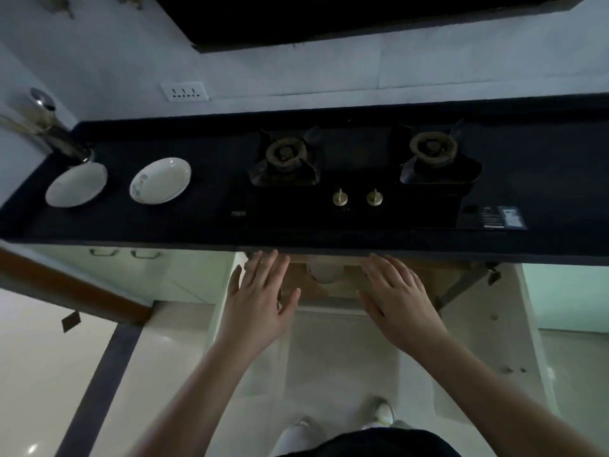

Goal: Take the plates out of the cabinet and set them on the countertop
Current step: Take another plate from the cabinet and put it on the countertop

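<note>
While both arms reach toward the open cabinet (389, 285), left hand (260, 298) and right hand (398, 305) are spread flat, fingers apart, holding nothing. Pale dish (324, 272) sits between them inside. Up-left of the left hand: two plates (160, 180) (76, 184) on the countertop (211, 206).

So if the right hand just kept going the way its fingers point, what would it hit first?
Probably the inside of the open cabinet under the countertop. The right hand points into it, just right of a pale dish there. Depth is unclear, so contact with the dish can't be excluded.
</note>
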